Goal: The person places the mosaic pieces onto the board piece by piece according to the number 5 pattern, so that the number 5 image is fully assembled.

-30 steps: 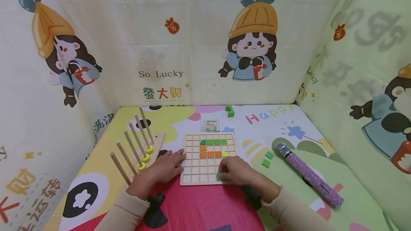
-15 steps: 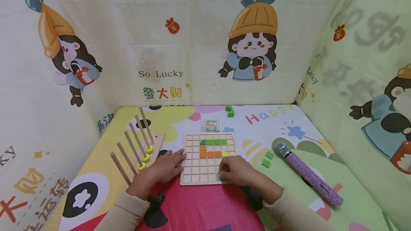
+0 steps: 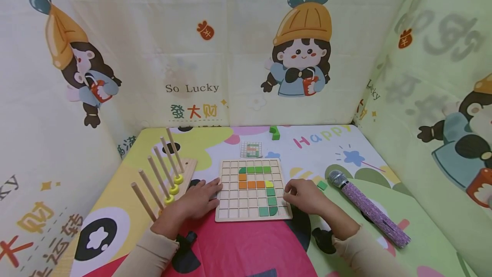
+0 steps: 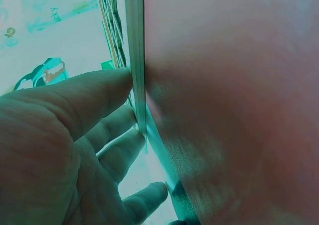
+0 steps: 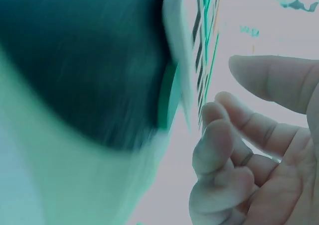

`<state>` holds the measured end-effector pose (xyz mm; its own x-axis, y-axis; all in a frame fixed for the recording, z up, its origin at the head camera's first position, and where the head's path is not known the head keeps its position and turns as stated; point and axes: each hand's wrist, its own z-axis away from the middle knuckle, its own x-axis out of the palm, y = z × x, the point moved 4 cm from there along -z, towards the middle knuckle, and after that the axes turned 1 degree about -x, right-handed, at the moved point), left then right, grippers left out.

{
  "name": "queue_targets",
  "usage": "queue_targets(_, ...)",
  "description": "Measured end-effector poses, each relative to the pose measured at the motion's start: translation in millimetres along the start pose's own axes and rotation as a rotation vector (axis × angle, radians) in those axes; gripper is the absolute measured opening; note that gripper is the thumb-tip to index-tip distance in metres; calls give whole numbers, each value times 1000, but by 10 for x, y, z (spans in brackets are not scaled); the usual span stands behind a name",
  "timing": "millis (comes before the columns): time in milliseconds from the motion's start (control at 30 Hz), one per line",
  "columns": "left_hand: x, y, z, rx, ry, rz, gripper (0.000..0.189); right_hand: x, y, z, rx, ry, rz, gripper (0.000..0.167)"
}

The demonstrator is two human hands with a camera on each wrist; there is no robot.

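A wooden grid board [image 3: 234,204] lies flat on the table. In its cells sit a row of green tiles [image 3: 259,169], several orange tiles [image 3: 251,184], a yellow tile [image 3: 269,184], and more green tiles [image 3: 272,201] toward the lower right corner. My left hand [image 3: 201,199] rests at the board's left side, fingers extended and fingertips touching its edge [image 4: 136,51]. Just off the board's right edge is my right hand [image 3: 307,195], fingers loosely bent, thumb [image 5: 271,78] apart, nothing visible between them. A loose green tile [image 3: 322,185] lies beyond the right hand.
To the left stands a wooden peg rack [image 3: 188,170] with upright rods and yellow rings [image 3: 174,189]. A small pattern card [image 3: 251,149] lies behind the board, and a green block [image 3: 274,133] farther back. A purple glittery microphone [image 3: 370,208] lies at right.
My right hand has moved right, from over the board's lower right to beside it, uncovering green tiles there. One loose green tile seen earlier is now out of sight. The left hand stays put.
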<state>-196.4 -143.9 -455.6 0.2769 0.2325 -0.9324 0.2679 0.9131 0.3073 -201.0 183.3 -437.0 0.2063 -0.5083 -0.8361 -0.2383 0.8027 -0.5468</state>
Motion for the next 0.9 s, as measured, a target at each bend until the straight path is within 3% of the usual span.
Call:
queue_targets(200,-4,-8,2,6,4,-1,60,-162,311,12,104,33,95,16)
queue_targets(400,-1,-19,-3,8,5,6,61,-341,547,57,150,62,158,26)
queue_targets(733,-1,-24,-11,20,5,12,59,-498,822,78,263,114,247,38)
queue_targets(900,-8,-16,-11,12,0,16,60,-487,871,73,297,101,260,31)
